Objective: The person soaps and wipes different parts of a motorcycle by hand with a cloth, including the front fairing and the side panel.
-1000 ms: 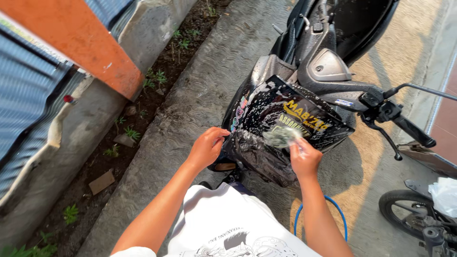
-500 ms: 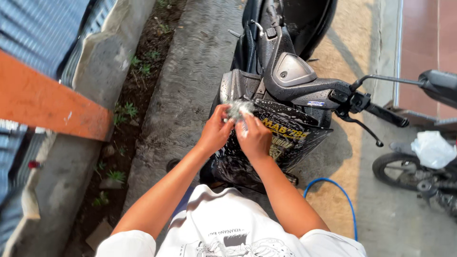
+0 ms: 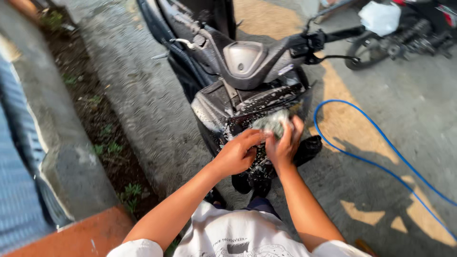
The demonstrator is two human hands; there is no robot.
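Observation:
A black scooter [image 3: 247,62] covered in soap suds stands in front of me, its front panel [image 3: 266,102] facing me. My right hand [image 3: 284,143] is closed around a grey soapy sponge [image 3: 271,121] and presses it against the front panel. My left hand [image 3: 238,152] sits right beside it, fingertips touching the sponge and the wet panel. Both forearms reach forward from my white shirt [image 3: 238,235].
A blue hose [image 3: 381,152] curves over the concrete at the right. A second motorbike wheel [image 3: 381,52] with a white bag [image 3: 379,16] stands at top right. A strip of soil with weeds [image 3: 104,138] and a concrete kerb [image 3: 66,157] run along the left.
The view has swung and tilted. My two hands stay together on the sponge at the scooter's front panel, now lower on the panel than before.

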